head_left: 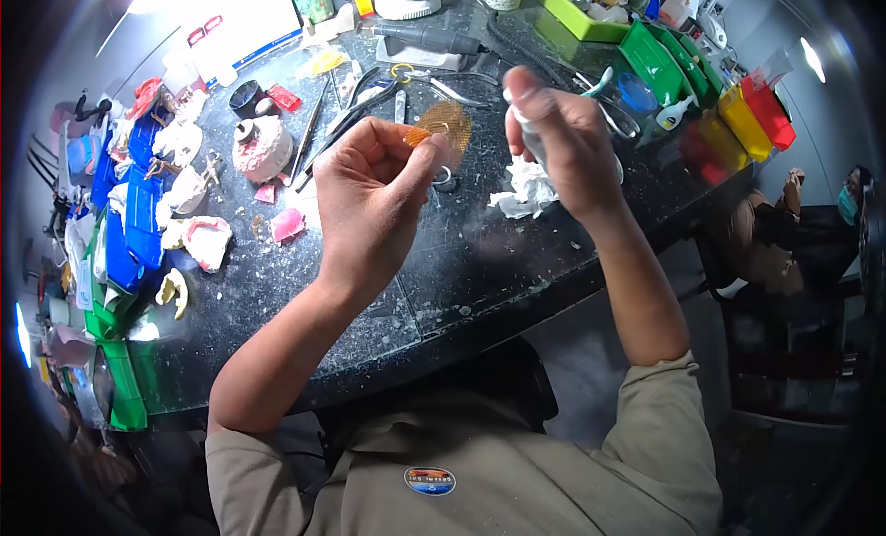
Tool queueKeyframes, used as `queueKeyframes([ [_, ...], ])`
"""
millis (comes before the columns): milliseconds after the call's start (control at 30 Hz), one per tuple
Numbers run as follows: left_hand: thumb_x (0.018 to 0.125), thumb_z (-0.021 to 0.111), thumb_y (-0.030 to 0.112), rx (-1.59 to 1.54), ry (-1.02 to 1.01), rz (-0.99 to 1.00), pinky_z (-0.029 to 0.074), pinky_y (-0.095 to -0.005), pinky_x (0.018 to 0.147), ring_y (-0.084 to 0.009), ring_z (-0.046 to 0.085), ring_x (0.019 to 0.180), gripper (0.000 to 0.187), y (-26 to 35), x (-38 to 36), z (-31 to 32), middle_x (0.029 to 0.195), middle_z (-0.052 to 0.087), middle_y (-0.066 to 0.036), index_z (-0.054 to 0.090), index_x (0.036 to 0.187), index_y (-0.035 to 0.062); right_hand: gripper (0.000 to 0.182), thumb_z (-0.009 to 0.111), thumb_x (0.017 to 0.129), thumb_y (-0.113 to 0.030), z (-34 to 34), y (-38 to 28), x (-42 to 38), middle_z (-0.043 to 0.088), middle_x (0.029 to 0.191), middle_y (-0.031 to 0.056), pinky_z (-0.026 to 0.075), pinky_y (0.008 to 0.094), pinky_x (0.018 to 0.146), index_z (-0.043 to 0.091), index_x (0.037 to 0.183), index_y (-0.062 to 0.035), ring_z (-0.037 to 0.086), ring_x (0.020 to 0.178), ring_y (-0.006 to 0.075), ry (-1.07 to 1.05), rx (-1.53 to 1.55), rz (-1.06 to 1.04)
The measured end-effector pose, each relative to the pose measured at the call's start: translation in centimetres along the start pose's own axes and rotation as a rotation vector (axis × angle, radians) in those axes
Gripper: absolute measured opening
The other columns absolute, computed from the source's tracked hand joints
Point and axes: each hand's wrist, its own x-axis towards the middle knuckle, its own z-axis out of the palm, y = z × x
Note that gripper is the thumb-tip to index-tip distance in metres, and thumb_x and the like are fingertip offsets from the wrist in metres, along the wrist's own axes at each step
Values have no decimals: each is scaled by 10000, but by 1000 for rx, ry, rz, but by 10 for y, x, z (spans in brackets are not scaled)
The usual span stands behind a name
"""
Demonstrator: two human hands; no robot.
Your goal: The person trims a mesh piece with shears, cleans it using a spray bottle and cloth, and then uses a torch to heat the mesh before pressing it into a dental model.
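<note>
Between the thumb and fingers of my left hand (374,181) is a thin, round amber mesh sheet (452,116), raised above the dark bench. My right hand (577,153) is to the right of it, closed around a small whitish object (528,130) that motion blurs. The right thumb points up over the top of that object. Beneath the right hand a crumpled white tissue (524,190) lies on the bench. Just below the mesh a small metal ring (446,179) is partly visible.
Pliers (452,86) and a black handpiece (429,38) lie behind the hands. To the left are a pink-and-white plaster piece (262,148), pink scraps (287,224) and blue bins (140,222). Green bins (660,61) stand at right. Another person (784,232) sits beyond the bench.
</note>
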Motion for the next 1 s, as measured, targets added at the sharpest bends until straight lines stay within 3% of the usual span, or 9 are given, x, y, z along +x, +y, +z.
queueKeyframes([
  [400,820,690,90,93,7,49,352,-164,481,-28,479,547,137,6,1,1,721,638,-51,617,835,-24,464,575,871,-430,16,-5,1,452,483,26,335,275,436,518,661,-20,425,453,71,130,-147,-103],
  [500,810,674,76,111,-2,58,467,-165,564,-36,565,603,139,10,2,2,692,632,-46,590,781,-31,459,582,870,-427,14,-3,-2,456,486,25,342,276,439,520,663,-23,434,449,79,122,-159,-83],
  [600,806,671,70,96,2,52,470,-162,564,-37,568,604,131,9,3,3,693,632,-50,594,779,-32,457,582,872,-432,8,0,-3,474,508,32,364,272,468,513,675,-25,472,476,95,117,-148,-43],
  [633,809,677,73,91,6,43,423,-160,534,-28,533,585,126,8,3,4,701,634,-47,600,789,-25,456,581,874,-433,6,0,-3,483,518,35,373,270,482,510,682,-25,490,490,101,118,-144,-29],
  [733,817,686,75,101,14,21,323,-160,473,-10,453,542,111,4,4,3,709,635,-38,613,804,-6,419,550,896,-427,-7,20,5,519,583,62,413,280,569,521,777,-26,551,582,151,113,-165,-21],
  [767,818,683,69,120,14,16,318,-161,471,-9,443,537,103,4,5,2,704,631,-35,612,800,-4,378,512,921,-404,-12,27,9,568,730,101,439,319,685,508,937,-27,584,718,206,104,-270,-16],
  [833,819,677,57,134,14,8,310,-166,466,-7,422,527,90,5,6,1,694,625,-30,611,793,2,398,487,930,-408,-22,81,22,582,884,137,438,366,777,467,1056,-31,586,844,261,109,-210,-107],
  [867,819,675,52,130,12,4,306,-170,463,-7,410,521,85,5,6,1,690,622,-27,610,790,5,426,500,924,-402,-25,85,22,568,1003,164,431,386,836,435,1135,-38,577,928,287,72,-210,-29],
  [1000,817,675,39,160,-7,8,329,-167,477,-15,469,552,71,9,5,0,697,624,-25,615,791,12,503,624,860,-284,-31,66,8,531,1108,183,421,411,885,393,1228,-29,545,978,331,259,-486,-212],
])
